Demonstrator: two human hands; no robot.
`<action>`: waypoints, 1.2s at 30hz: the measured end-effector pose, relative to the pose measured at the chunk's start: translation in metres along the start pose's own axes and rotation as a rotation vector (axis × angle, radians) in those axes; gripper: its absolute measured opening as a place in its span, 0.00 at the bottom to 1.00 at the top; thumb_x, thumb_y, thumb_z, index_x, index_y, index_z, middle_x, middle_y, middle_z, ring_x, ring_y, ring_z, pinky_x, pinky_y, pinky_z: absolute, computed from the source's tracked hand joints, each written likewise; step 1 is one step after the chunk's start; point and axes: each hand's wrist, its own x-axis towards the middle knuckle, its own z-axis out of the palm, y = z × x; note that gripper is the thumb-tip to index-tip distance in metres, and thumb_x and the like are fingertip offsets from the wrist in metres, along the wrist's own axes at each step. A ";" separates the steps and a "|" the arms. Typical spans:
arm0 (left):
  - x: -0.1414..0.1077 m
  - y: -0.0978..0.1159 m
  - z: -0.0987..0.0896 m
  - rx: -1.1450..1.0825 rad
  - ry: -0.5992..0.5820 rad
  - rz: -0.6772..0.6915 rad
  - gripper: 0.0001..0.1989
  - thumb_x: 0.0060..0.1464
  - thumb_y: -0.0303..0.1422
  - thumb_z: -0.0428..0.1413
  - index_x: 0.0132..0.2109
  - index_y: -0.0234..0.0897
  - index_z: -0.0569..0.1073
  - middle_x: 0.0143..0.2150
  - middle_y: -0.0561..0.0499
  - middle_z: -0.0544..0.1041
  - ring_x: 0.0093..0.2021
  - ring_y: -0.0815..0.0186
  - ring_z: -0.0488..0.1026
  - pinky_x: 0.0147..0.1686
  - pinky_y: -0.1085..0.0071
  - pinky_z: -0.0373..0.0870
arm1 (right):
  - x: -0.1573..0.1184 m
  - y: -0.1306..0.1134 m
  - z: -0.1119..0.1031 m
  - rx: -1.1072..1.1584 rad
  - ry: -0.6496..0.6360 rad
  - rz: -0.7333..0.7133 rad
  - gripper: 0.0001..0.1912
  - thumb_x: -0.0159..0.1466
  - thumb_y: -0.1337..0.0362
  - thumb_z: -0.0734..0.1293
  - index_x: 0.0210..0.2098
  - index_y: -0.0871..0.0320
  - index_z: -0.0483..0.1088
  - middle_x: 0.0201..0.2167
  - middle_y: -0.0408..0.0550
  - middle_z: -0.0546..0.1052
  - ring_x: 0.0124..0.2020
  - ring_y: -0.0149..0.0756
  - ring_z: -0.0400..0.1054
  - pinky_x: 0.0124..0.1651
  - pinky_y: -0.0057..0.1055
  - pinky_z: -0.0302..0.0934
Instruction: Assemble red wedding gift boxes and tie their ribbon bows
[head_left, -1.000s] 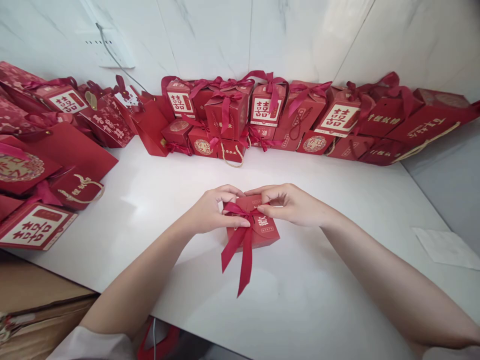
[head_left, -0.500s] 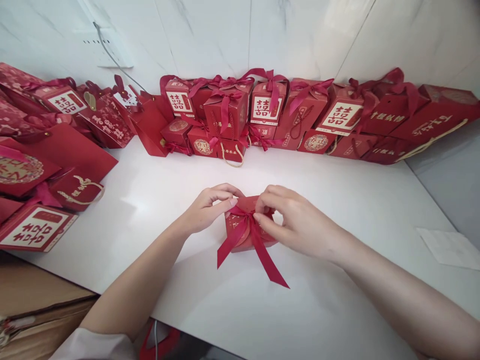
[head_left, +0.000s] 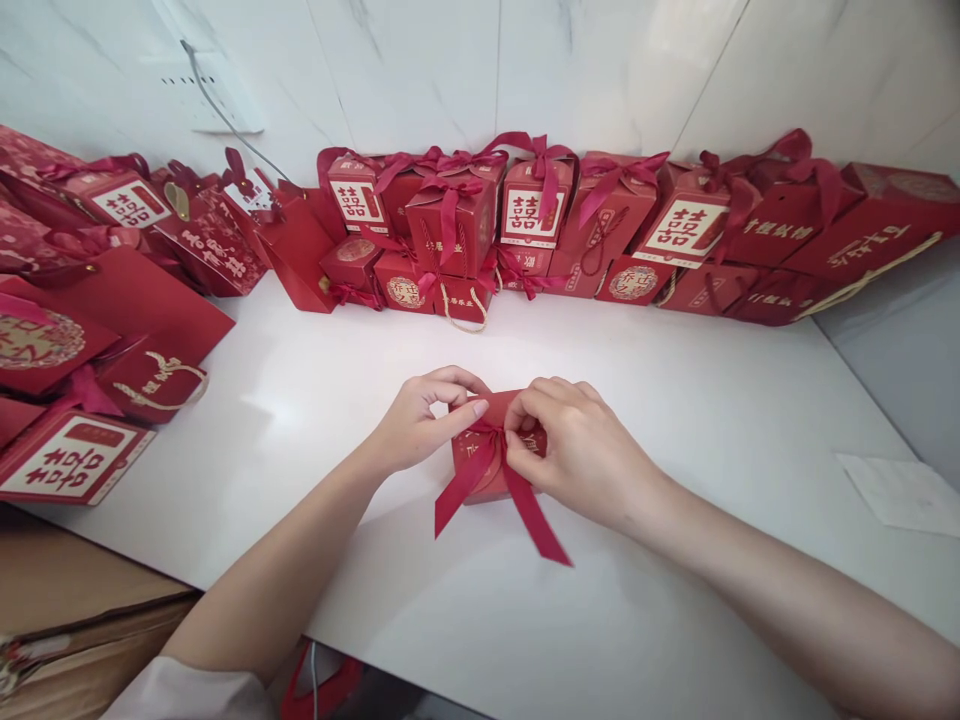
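A small red box [head_left: 480, 486] with gold print sits on the white table between both hands. Dark red ribbon [head_left: 534, 520] is gathered in a knot on its top, and two loose tails hang toward me. My left hand [head_left: 429, 418] is at the box's left side, thumb and fingertips closed on the ribbon near the knot. Just right of the knot, my right hand [head_left: 574, 440] pinches the ribbon between thumb and forefinger, its other fingers curled. The ribbon's far loops are mostly hidden by the fingers.
Red gift boxes [head_left: 532, 205] with ribbons stand stacked along the tiled wall. More red boxes and bags [head_left: 161, 345] crowd the left. A white paper [head_left: 900, 492] lies at the right, a brown carton [head_left: 82, 590] at lower left.
My right hand has shifted slightly left, its thumb and forefinger closer together at the knot. The right ribbon tail has moved a little left. My left thumb has slid slightly right.
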 end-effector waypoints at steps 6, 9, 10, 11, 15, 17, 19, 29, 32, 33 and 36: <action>-0.001 0.000 -0.001 -0.006 -0.008 -0.019 0.17 0.59 0.35 0.55 0.23 0.34 0.71 0.43 0.47 0.76 0.42 0.65 0.72 0.43 0.66 0.67 | 0.000 0.000 -0.008 0.028 -0.047 0.034 0.05 0.62 0.69 0.64 0.29 0.57 0.65 0.29 0.42 0.70 0.32 0.35 0.64 0.42 0.36 0.54; -0.001 -0.001 0.000 -0.003 -0.009 -0.007 0.17 0.59 0.35 0.55 0.23 0.34 0.71 0.43 0.47 0.76 0.42 0.65 0.72 0.44 0.66 0.67 | -0.002 -0.002 -0.006 0.032 -0.044 0.007 0.05 0.61 0.68 0.65 0.29 0.57 0.65 0.29 0.41 0.71 0.34 0.35 0.64 0.44 0.37 0.54; -0.001 -0.002 0.000 -0.004 -0.009 -0.005 0.17 0.59 0.35 0.55 0.23 0.34 0.71 0.43 0.47 0.76 0.42 0.65 0.72 0.44 0.66 0.67 | -0.002 -0.003 -0.004 0.034 -0.037 -0.010 0.05 0.61 0.69 0.65 0.29 0.57 0.65 0.29 0.40 0.71 0.34 0.35 0.64 0.44 0.37 0.53; -0.001 -0.002 0.000 -0.006 -0.011 -0.006 0.17 0.59 0.35 0.56 0.23 0.34 0.71 0.43 0.47 0.76 0.42 0.64 0.72 0.45 0.65 0.67 | -0.003 -0.003 -0.002 0.039 -0.029 -0.027 0.05 0.60 0.70 0.65 0.29 0.57 0.65 0.28 0.40 0.71 0.34 0.34 0.64 0.44 0.37 0.53; 0.000 -0.002 0.000 -0.015 -0.017 -0.026 0.16 0.59 0.35 0.55 0.24 0.34 0.71 0.43 0.47 0.76 0.42 0.64 0.72 0.45 0.65 0.67 | -0.001 -0.001 -0.003 0.100 -0.024 -0.018 0.07 0.59 0.72 0.65 0.28 0.57 0.64 0.28 0.39 0.71 0.33 0.33 0.65 0.44 0.36 0.54; 0.000 -0.002 -0.001 -0.016 -0.019 -0.033 0.16 0.59 0.35 0.55 0.24 0.34 0.72 0.43 0.47 0.76 0.42 0.64 0.72 0.44 0.65 0.67 | 0.001 0.000 -0.010 0.131 -0.024 0.011 0.07 0.59 0.72 0.65 0.27 0.57 0.63 0.28 0.39 0.71 0.31 0.33 0.65 0.44 0.35 0.55; 0.000 -0.002 -0.001 -0.019 -0.026 -0.038 0.17 0.59 0.35 0.55 0.24 0.34 0.72 0.43 0.47 0.76 0.42 0.64 0.73 0.44 0.65 0.67 | 0.001 0.001 -0.019 0.146 -0.031 0.024 0.08 0.62 0.72 0.63 0.28 0.56 0.62 0.27 0.39 0.71 0.29 0.32 0.65 0.44 0.36 0.55; -0.001 -0.002 -0.002 -0.020 -0.036 -0.034 0.17 0.60 0.37 0.54 0.25 0.34 0.73 0.44 0.46 0.76 0.42 0.63 0.73 0.45 0.65 0.68 | -0.006 0.001 -0.031 0.014 -0.192 -0.034 0.08 0.66 0.70 0.62 0.30 0.55 0.62 0.28 0.41 0.71 0.29 0.34 0.64 0.37 0.33 0.57; -0.001 -0.003 -0.002 -0.033 -0.041 -0.040 0.17 0.60 0.38 0.54 0.25 0.34 0.73 0.44 0.46 0.76 0.42 0.63 0.73 0.45 0.65 0.69 | -0.005 0.003 -0.034 0.096 -0.155 0.067 0.06 0.68 0.70 0.59 0.35 0.53 0.59 0.25 0.38 0.70 0.22 0.31 0.60 0.27 0.29 0.54; -0.002 -0.003 -0.001 -0.037 -0.041 -0.042 0.18 0.60 0.38 0.54 0.25 0.34 0.72 0.44 0.46 0.76 0.42 0.63 0.73 0.45 0.65 0.69 | -0.005 0.004 -0.034 0.133 -0.150 0.084 0.05 0.68 0.70 0.58 0.37 0.53 0.59 0.25 0.37 0.70 0.21 0.31 0.60 0.26 0.28 0.53; -0.002 -0.003 -0.001 -0.038 -0.041 -0.047 0.18 0.60 0.38 0.54 0.24 0.34 0.71 0.44 0.46 0.76 0.42 0.63 0.73 0.45 0.65 0.69 | -0.003 0.005 -0.031 0.194 -0.178 0.058 0.03 0.69 0.67 0.59 0.42 0.52 0.61 0.29 0.39 0.73 0.26 0.32 0.65 0.28 0.27 0.56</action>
